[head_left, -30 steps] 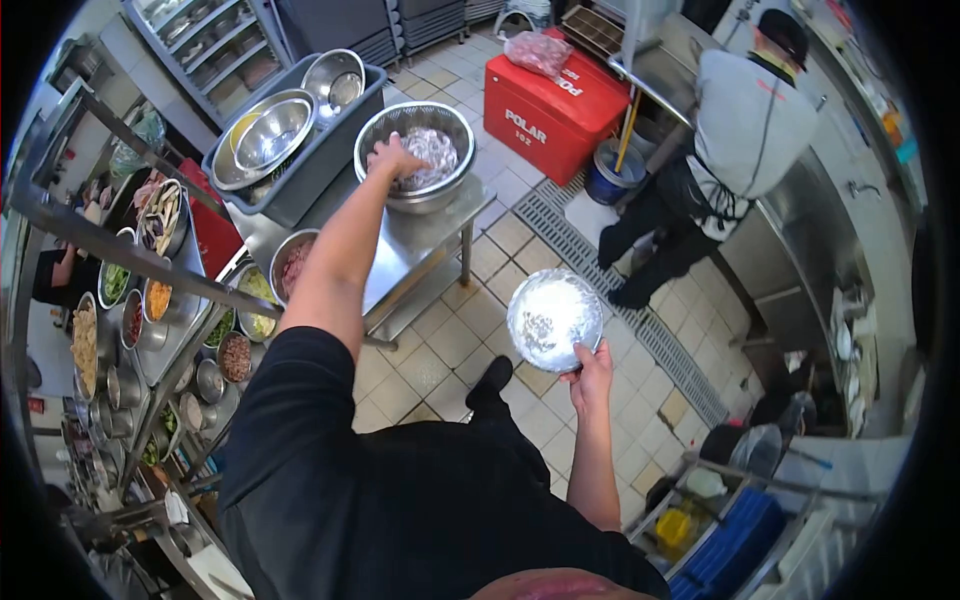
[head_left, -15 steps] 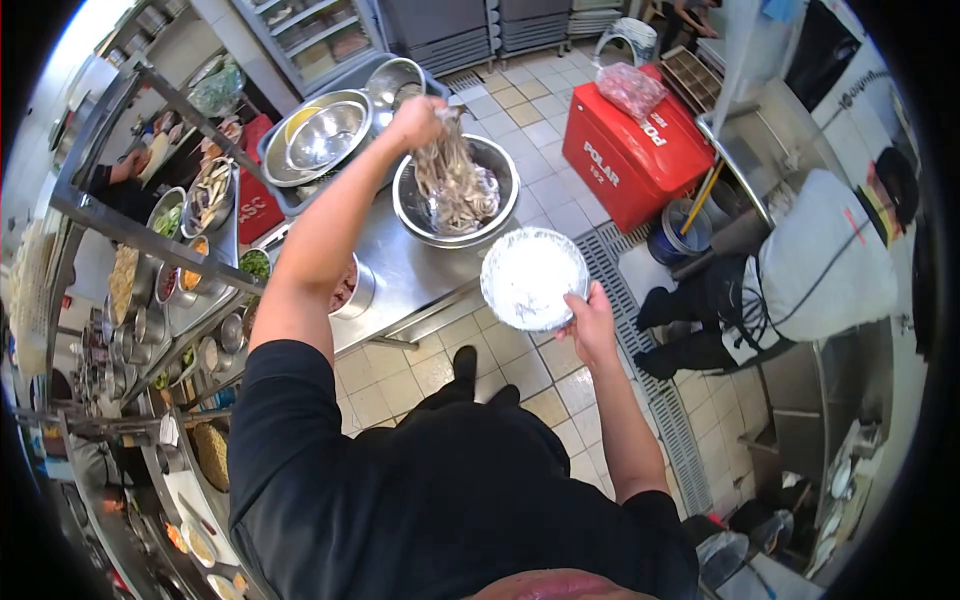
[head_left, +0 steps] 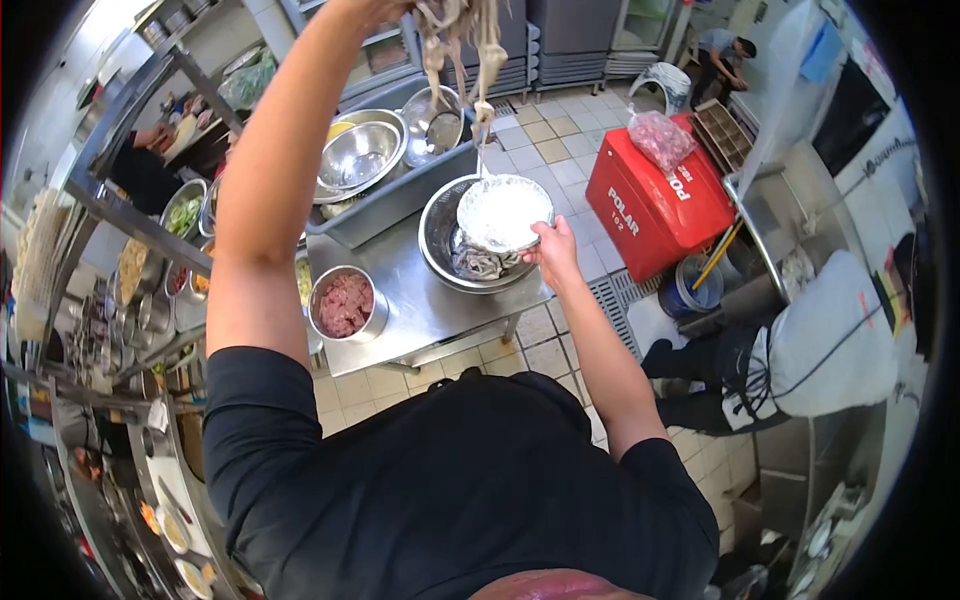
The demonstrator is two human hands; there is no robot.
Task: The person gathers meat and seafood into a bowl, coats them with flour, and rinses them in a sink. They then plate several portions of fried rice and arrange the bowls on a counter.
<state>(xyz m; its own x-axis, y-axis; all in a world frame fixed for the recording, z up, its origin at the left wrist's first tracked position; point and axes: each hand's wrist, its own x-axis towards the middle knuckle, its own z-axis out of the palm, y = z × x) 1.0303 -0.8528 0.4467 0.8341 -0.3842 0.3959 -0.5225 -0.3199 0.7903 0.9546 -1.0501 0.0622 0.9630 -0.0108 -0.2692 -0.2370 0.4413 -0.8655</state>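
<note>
High at the top edge, my left hand [head_left: 385, 8] grips a clump of long, pale, wet strips [head_left: 485, 60] that hang down and drip. Its fingers are partly cut off by the frame. My right hand [head_left: 555, 250] holds a round, white-coated bowl [head_left: 505, 212] by its rim, tilted over the right part of a large steel bowl [head_left: 437, 225]. More greyish strips [head_left: 480, 264] lie in the steel bowl, partly hidden under the white one. A steel pot of pink minced meat [head_left: 346, 305] stands to the left on the steel table [head_left: 400, 335].
A grey tub [head_left: 350, 232] with steel bowls stands behind the table. A red cooler [head_left: 640, 215] bearing a bag is at the right, near a bucket [head_left: 690, 285]. A co-worker [head_left: 830, 340] bends at the right; another person [head_left: 720, 65] sits far back. Food containers line the left shelves.
My left hand has lifted the strips up and away from the steel bowl. My right hand has brought the white-coated bowl left and up, over the steel bowl. The view has shifted.
</note>
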